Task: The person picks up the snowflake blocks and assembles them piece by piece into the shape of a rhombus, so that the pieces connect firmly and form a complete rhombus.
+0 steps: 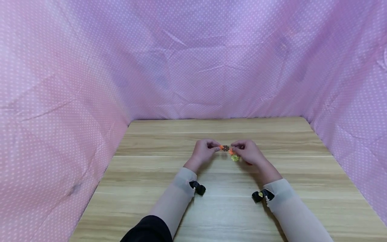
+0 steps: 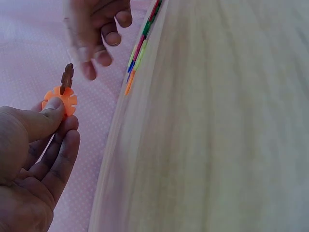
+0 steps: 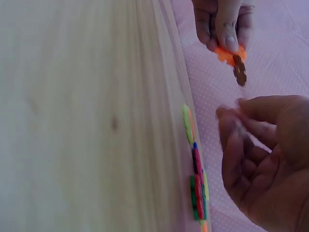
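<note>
My left hand (image 1: 204,153) pinches a notched orange plastic disc (image 2: 58,100) between thumb and fingers, raised above the table. Slotted into its edge, a brown notched disc (image 3: 240,72) sticks out toward my right hand (image 1: 249,153). That hand hovers close by, blurred, with loosely bent fingers and nothing visible in its grasp. Below it on the table, a yellow-green disc (image 1: 235,158) and an orange one (image 1: 231,152) show in the head view, the rest of the group being hidden behind the hand. Both wrist views show this group edge-on, with red, green and blue discs (image 3: 197,193) too.
A wooden table (image 1: 211,208) lies under both forearms. Pink dotted cloth (image 1: 193,77) hangs behind it and along both sides. Each wrist wears a small black camera, one on the left sleeve (image 1: 198,187) and one on the right (image 1: 262,195).
</note>
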{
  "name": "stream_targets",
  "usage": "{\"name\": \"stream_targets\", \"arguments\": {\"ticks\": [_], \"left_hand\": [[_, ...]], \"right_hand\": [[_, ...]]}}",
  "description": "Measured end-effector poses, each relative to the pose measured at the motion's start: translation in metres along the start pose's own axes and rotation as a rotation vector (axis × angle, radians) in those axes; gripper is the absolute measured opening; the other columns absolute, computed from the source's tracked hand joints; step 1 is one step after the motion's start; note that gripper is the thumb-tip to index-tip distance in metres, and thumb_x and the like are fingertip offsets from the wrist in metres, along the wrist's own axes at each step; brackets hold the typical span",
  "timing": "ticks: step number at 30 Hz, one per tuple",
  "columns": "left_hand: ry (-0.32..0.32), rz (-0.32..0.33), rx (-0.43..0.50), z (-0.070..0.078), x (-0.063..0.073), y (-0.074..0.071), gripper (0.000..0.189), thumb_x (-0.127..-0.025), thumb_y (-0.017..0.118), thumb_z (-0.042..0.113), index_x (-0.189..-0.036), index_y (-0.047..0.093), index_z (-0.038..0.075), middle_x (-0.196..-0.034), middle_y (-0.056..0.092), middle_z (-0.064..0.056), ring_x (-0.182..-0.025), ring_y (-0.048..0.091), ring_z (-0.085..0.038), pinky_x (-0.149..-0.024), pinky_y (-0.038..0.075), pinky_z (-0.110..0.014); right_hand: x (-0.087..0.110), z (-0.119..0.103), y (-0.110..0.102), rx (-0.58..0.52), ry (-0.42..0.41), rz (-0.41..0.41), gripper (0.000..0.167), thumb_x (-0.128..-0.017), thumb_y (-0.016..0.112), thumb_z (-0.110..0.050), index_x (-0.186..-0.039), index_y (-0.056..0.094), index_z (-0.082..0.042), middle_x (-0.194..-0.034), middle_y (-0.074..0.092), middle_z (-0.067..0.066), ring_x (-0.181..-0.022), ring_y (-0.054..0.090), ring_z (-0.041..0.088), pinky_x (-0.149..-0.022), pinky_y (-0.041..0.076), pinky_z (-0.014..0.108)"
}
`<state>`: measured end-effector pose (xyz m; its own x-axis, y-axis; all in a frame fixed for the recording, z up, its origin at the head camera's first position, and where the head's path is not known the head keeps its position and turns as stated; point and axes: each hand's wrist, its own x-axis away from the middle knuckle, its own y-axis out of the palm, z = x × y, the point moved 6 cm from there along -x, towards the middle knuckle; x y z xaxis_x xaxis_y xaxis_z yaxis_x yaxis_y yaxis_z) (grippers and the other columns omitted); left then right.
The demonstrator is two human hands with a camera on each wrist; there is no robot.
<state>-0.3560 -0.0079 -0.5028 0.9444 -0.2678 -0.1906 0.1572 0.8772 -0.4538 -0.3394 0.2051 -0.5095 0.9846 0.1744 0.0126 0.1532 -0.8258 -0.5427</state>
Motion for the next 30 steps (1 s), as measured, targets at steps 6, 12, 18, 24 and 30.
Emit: {"name": "stream_targets", "arguments": {"ticks": [6, 12, 18, 24, 30], "left_hand": [[-0.035, 0.004, 0.008, -0.001, 0.001, -0.006, 0.006, -0.091, 0.083, 0.015, -0.092, 0.082, 0.021, -0.088, 0.075, 0.011, -0.081, 0.067, -0.009, -0.071, 0.056, -0.027], [-0.039, 0.004, 0.008, -0.002, 0.000, -0.011, 0.007, -0.091, 0.083, 0.014, -0.093, 0.081, 0.020, -0.088, 0.074, 0.010, -0.081, 0.067, -0.010, -0.071, 0.056, -0.027], [-0.054, -0.002, 0.032, -0.006, -0.001, -0.012, 0.007, -0.091, 0.083, 0.015, -0.093, 0.081, 0.022, -0.089, 0.074, 0.010, -0.083, 0.067, -0.012, -0.072, 0.057, -0.028], [-0.033, -0.003, 0.020, -0.007, -0.003, -0.014, 0.007, -0.091, 0.083, 0.015, -0.092, 0.081, 0.021, -0.089, 0.074, 0.011, -0.083, 0.067, -0.011, -0.072, 0.057, -0.028], [-0.012, -0.018, 0.004, -0.007, -0.005, -0.014, 0.006, -0.091, 0.083, 0.015, -0.093, 0.081, 0.020, -0.089, 0.074, 0.010, -0.081, 0.067, -0.010, -0.070, 0.056, -0.026]], "right_hand": [[0.002, 0.000, -0.010, 0.221, 0.027, 0.033, 0.024, -0.098, 0.072, -0.015, -0.119, 0.077, -0.007, -0.103, 0.072, 0.008, -0.091, 0.064, 0.025, -0.078, 0.054, 0.040], [0.004, 0.003, -0.012, 0.320, 0.038, -0.002, 0.030, -0.098, 0.074, -0.017, -0.125, 0.075, -0.006, -0.102, 0.072, 0.008, -0.090, 0.064, 0.024, -0.077, 0.054, 0.040], [0.003, 0.008, -0.018, 0.384, 0.062, -0.015, 0.032, -0.095, 0.080, -0.020, -0.122, 0.075, -0.003, -0.099, 0.071, 0.008, -0.086, 0.063, 0.023, -0.072, 0.054, 0.036], [0.002, 0.009, -0.020, 0.417, 0.071, -0.030, 0.032, -0.093, 0.082, -0.023, -0.117, 0.077, -0.003, -0.095, 0.071, 0.007, -0.084, 0.063, 0.023, -0.073, 0.054, 0.039], [0.000, 0.009, -0.019, 0.414, 0.065, -0.027, 0.031, -0.091, 0.083, -0.021, -0.116, 0.076, -0.003, -0.097, 0.070, 0.010, -0.086, 0.063, 0.026, -0.074, 0.056, 0.040]]}}
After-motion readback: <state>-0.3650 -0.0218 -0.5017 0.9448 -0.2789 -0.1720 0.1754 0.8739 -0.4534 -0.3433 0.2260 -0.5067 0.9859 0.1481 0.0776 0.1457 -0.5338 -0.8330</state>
